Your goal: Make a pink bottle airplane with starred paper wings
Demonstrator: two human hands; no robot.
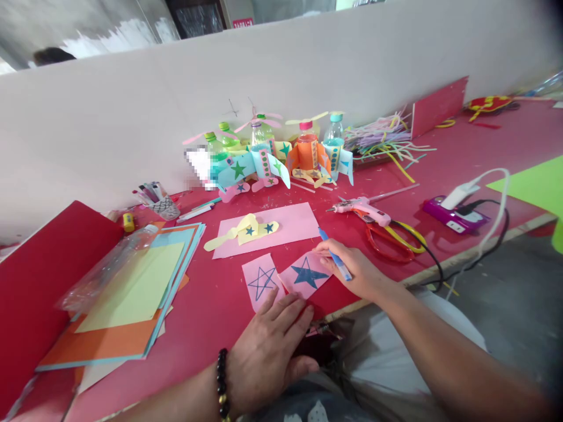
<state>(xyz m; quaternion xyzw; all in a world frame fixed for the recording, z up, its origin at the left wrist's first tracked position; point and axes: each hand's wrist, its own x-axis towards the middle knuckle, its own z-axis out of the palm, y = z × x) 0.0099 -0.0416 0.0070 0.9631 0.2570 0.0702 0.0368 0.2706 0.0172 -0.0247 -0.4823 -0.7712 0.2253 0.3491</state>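
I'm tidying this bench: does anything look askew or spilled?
Nothing looks spilled. The glue gun overlaps a red-handled tool, and its black cord dips past the table edge, where it might snag. The blue-filled star appears to have an uncolored upper tip.

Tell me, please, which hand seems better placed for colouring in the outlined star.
Right, probably: the right hand holds the blue pen, close by. The left hand shows no pen; its fingers lie over the lower edge of the outlined star's paper, placed better for steadying it.
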